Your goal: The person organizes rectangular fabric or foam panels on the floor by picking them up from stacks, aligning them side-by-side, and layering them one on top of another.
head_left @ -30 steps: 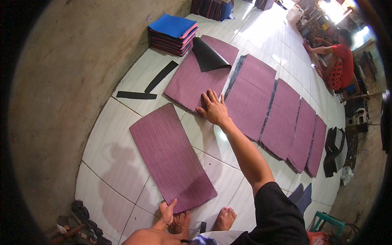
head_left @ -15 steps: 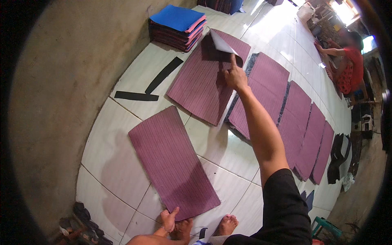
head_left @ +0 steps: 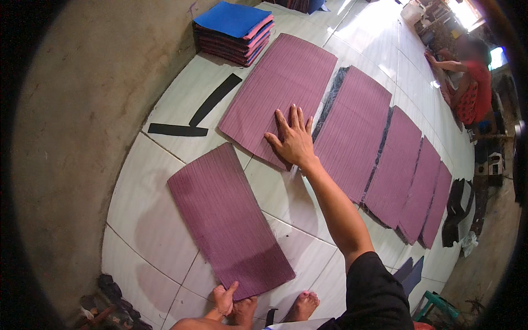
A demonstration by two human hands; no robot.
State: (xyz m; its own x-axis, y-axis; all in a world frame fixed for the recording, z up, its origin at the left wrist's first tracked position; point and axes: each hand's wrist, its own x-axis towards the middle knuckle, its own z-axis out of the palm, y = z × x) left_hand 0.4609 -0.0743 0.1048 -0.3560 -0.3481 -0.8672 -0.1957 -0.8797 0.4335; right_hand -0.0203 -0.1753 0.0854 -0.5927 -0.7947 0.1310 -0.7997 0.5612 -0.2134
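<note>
Left hand (head_left: 224, 300) pinches the near left corner of loose purple panel (head_left: 228, 214), thumb on top. Panel lies on tiled floor (head_left: 146, 201), long axis running away and leftward from this hand, the closer of the two. Right hand (head_left: 295, 144), beyond panel's right edge, is spread palm-down, grasping nothing, on larger purple sheet (head_left: 275, 99), whose long axis runs away and rightward. Blue-topped stack (head_left: 234, 22) stands left of sheet's far end.

Purple striped sheets (head_left: 231, 220): no legible lettering
Blue-topped stack (head_left: 234, 34): no readable label
Wall (head_left: 99, 110): no readable sign
</note>
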